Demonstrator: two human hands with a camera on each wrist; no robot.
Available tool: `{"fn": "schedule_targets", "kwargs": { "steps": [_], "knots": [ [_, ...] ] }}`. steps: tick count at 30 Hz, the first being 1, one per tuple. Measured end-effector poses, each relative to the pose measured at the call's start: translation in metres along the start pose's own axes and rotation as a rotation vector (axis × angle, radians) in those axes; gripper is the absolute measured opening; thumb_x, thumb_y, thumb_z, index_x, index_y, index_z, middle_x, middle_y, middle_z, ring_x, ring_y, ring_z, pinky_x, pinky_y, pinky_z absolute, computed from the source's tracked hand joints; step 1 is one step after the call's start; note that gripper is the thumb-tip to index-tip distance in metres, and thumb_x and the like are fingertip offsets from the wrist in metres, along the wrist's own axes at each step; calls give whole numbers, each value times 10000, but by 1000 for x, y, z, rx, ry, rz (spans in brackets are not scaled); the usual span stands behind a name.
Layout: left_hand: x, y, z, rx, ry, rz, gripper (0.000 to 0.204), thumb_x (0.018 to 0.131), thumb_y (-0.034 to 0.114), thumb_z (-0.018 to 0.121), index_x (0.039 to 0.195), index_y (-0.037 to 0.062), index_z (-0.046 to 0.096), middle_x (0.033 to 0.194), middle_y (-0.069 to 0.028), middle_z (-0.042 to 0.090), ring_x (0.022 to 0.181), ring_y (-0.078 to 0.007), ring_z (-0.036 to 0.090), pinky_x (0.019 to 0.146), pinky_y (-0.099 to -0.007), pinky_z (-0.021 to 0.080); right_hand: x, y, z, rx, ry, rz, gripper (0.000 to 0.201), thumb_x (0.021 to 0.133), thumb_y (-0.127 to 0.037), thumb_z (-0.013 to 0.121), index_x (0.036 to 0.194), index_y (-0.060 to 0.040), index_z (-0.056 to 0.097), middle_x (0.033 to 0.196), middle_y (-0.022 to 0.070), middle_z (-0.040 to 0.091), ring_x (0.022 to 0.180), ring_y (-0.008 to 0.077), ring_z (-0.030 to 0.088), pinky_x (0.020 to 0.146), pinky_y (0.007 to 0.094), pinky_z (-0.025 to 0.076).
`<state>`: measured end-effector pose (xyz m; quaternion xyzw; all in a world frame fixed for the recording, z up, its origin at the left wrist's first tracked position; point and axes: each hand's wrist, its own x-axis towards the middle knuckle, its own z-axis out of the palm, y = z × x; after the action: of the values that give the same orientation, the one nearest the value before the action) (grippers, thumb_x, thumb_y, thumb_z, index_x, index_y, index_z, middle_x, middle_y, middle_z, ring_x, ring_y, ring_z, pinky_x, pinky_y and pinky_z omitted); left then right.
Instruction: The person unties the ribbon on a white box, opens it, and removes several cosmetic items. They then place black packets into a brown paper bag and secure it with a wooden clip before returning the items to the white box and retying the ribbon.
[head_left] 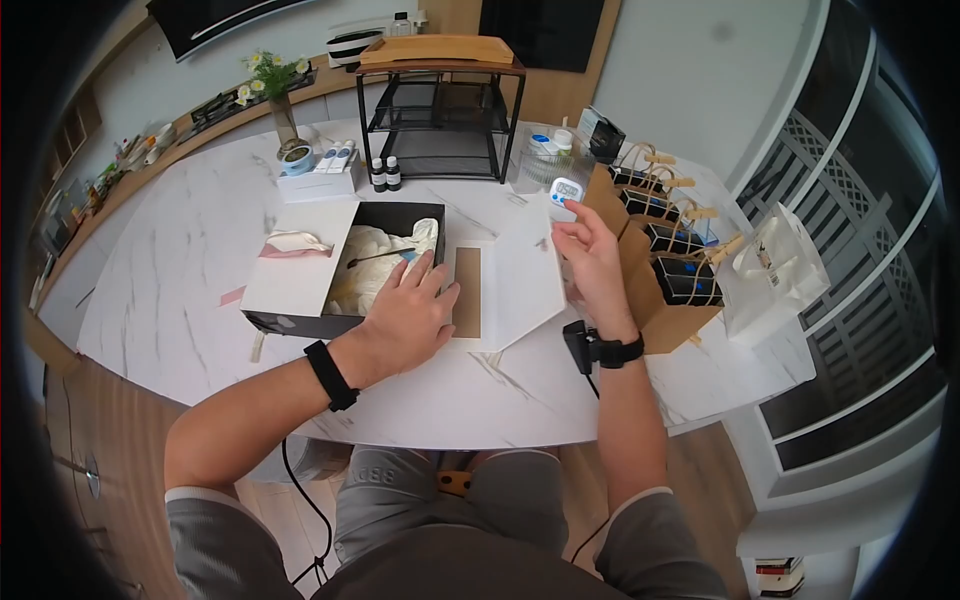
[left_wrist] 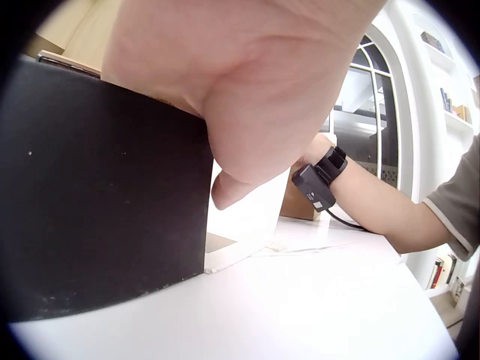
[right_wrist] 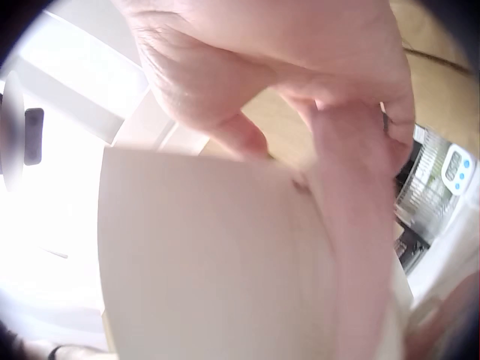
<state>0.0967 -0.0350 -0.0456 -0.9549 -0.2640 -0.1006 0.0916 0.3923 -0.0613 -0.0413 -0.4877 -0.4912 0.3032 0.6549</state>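
A black box [head_left: 300,325] stands on the table with white flaps out to both sides, crumpled cream paper [head_left: 372,270] and a thin dark stick inside. My left hand [head_left: 405,315] rests over the box's right edge, fingers loosely spread toward the paper; in the left wrist view the hand [left_wrist: 247,82] lies across the black wall [left_wrist: 112,187]. My right hand [head_left: 597,265] pinches the outer edge of the right white flap [head_left: 527,280], which is tilted up. In the right wrist view, thumb and fingers of that hand [right_wrist: 285,67] are around the panel's edge [right_wrist: 210,247].
Behind the box are a black mesh rack [head_left: 440,125], two small bottles [head_left: 385,177], a flower vase [head_left: 285,120] and a white timer [head_left: 566,192]. Several brown paper bags [head_left: 650,300] and a white bag [head_left: 775,275] stand at the right.
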Motion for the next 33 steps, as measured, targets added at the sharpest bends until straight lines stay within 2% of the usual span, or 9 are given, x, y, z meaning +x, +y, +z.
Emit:
{"fn": "schedule_targets", "kwargs": {
  "steps": [5, 7, 10, 14, 17, 23, 26, 28, 33],
  "knots": [
    [-2, -7, 6, 44, -29, -97, 600, 891, 244, 776, 1415, 19, 589, 1505, -229, 505, 1480, -451, 420, 1210, -567, 384, 3, 8, -14, -287, -39, 51, 466, 927, -44, 708, 1373, 56, 618, 1109, 198, 748, 979, 252, 750, 866, 370, 592],
    [-3, -10, 5, 47, -25, -128, 598, 901, 244, 770, 1423, 21, 581, 1506, -232, 505, 1474, -446, 429, 1206, -564, 392, -2, 6, -14, -890, 39, -122, 424, 902, -77, 725, 1308, 32, 666, 1126, 227, 743, 995, 371, 738, 905, 442, 582],
    [-8, -20, -8, -102, 111, -57, 593, 922, 253, 754, 1436, 25, 565, 1526, -238, 489, 1464, -443, 440, 1195, -547, 407, -7, 0, -6, -973, 67, -249, 363, 894, -115, 740, 1232, 13, 706, 1162, 227, 728, 1029, 442, 694, 954, 497, 550],
    [-19, -64, -29, -250, 159, -175, 606, 927, 245, 743, 1454, 23, 543, 1560, -263, 453, 1443, -463, 450, 1197, -534, 394, -15, -9, 4, -887, -59, -230, 341, 886, -116, 756, 1199, 14, 716, 1150, 218, 732, 1052, 435, 682, 960, 495, 539],
    [-39, -97, -34, 140, 117, -392, 626, 891, 203, 746, 1451, 14, 542, 1541, -286, 471, 1428, -476, 465, 1189, -545, 394, -23, -15, 7, -1072, -226, -337, 333, 890, -100, 755, 1197, 22, 718, 1130, 214, 733, 1094, 412, 671, 958, 482, 540],
    [-43, -126, -77, -108, -272, -719, 649, 851, 145, 723, 1457, 4, 539, 1466, -288, 577, 1345, -433, 589, 1116, -540, 469, -31, -29, -5, -1028, -406, -192, 366, 895, -117, 765, 1237, 4, 721, 1229, 217, 723, 1129, 410, 684, 977, 466, 554],
    [-58, -162, -92, -309, 99, -665, 510, 879, 75, 669, 1382, 8, 615, 1122, -249, 765, 1003, -330, 773, 865, -396, 603, -31, -34, -6, -1067, -419, -89, 389, 898, -123, 767, 1264, -5, 714, 1261, 216, 717, 1136, 407, 690, 981, 456, 560],
    [-68, -189, -120, -423, 68, -762, 494, 882, 34, 609, 1375, 29, 640, 1166, -223, 763, 970, -247, 768, 804, -379, 613, -30, -26, -7, -1044, -393, -116, 403, 882, -85, 767, 1265, 24, 704, 1194, 246, 726, 1024, 408, 713, 909, 435, 577],
    [-133, -263, -138, -124, 183, -800, 556, 867, 32, 618, 1423, 36, 603, 1209, -275, 730, 1076, -405, 739, 945, -454, 584, -31, -35, 7, -1063, -348, -161, 342, 898, -118, 760, 1207, 23, 716, 1124, 232, 732, 1030, 421, 696, 918, 482, 554]
  ]
}}
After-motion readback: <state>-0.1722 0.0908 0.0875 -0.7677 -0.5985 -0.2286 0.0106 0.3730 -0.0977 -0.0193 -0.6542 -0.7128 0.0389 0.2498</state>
